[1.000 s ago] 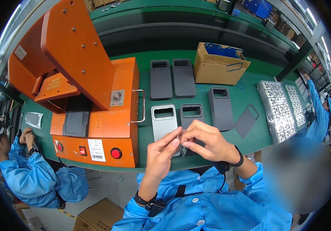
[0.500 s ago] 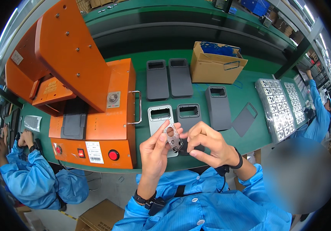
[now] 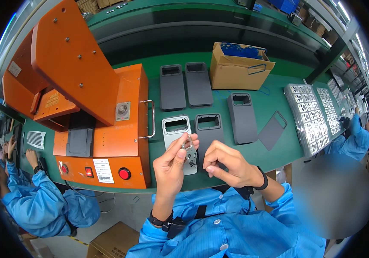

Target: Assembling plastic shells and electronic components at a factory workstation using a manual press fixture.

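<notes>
My left hand [image 3: 169, 171] grips a small silver metal plate [image 3: 191, 156] with a rounded opening and small dark spots, pinched between thumb and fingers. To its right, a short gap away, my right hand [image 3: 232, 167] is closed, thumb and index fingertips together; whether something tiny sits between them I cannot make out. Behind the plate lies a light grey casing [image 3: 167, 139] with a rectangular window at its far end. A dark grey casing [image 3: 212, 136] of the same shape is beside it, partly covered by my right hand.
An orange press machine [image 3: 107, 144] stands at left. More dark casings [image 3: 172, 92] lie beyond, near a cardboard box [image 3: 238, 73]. A thin dark sheet [image 3: 271, 133] and trays of metal parts [image 3: 307, 120] are at right. Co-workers in blue sit on both sides.
My right fingertips have drawn back from the plate and curled in more. The plate has turned in my left hand. At left, a co-worker's hands have moved apart.
</notes>
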Demonstrator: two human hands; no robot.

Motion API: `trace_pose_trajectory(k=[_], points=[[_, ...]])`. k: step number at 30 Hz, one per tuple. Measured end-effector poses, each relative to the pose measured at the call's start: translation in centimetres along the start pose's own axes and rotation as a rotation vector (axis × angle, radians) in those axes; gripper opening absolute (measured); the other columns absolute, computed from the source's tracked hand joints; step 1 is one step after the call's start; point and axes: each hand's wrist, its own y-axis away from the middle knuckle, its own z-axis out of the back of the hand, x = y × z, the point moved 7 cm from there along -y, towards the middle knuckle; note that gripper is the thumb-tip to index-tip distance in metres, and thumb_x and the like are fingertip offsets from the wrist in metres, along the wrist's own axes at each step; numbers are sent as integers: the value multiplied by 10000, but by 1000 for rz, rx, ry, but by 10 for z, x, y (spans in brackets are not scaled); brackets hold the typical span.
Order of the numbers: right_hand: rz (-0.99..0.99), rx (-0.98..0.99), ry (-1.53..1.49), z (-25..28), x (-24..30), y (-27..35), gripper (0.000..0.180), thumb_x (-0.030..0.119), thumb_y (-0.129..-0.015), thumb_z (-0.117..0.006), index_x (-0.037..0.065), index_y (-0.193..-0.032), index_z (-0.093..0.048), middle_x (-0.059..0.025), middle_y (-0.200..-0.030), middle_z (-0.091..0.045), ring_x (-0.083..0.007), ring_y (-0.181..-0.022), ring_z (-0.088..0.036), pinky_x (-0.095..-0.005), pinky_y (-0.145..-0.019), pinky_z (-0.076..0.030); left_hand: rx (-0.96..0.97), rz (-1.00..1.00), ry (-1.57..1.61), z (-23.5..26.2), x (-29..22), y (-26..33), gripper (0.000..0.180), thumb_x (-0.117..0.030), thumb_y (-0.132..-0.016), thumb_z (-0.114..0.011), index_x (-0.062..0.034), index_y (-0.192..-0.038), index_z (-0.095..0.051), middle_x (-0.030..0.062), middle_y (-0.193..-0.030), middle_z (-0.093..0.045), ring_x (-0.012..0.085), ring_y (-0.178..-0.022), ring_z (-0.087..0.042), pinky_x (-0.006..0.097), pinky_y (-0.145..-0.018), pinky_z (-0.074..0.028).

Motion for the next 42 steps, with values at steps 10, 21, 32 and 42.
trace_pose_trajectory(k=[10, 21, 32, 42], points=[[-317, -216, -309, 6, -14, 4, 101, 78, -963, -489, 7, -891, -487, -127, -1049, -623, -69, -618, -472, -214, -581, -437, 15, -375, -392, -13, -29, 8, 320, -49, -943, -568, 14, -1255, -602, 240, -1230, -595, 321, -1123, -612, 402, -950, -503], [-343, -205, -236, 8, -28, 4, 120, 77, -932, -515, 8, -1021, -476, -79, -765, -651, -88, -696, -559, -257, -643, -446, 214, -718, -947, -52, -44, 26, 484, 57, -657, -766, -92, -1114, -706, 175, -1173, -630, 327, -1050, -622, 358, -869, -547], [-324, -148, -593, -5, -36, 9, 49, 68, -919, -561, 27, -923, -534, 22, -798, -521, -44, -752, -471, -218, -671, -390, 369, -910, -1059, -75, -53, 45, 377, -43, -740, -725, -87, -1114, -709, 173, -1174, -624, 298, -1095, -616, 403, -947, -549], [-295, -235, -316, 9, -31, 17, 376, 20, -807, -687, 78, -638, -356, 28, -700, -369, -48, -617, -325, -238, -529, -256, 215, -801, -999, -62, -44, 33, 438, 44, -696, -738, -39, -1120, -666, 218, -1123, -639, 337, -992, -647, 380, -796, -563]])
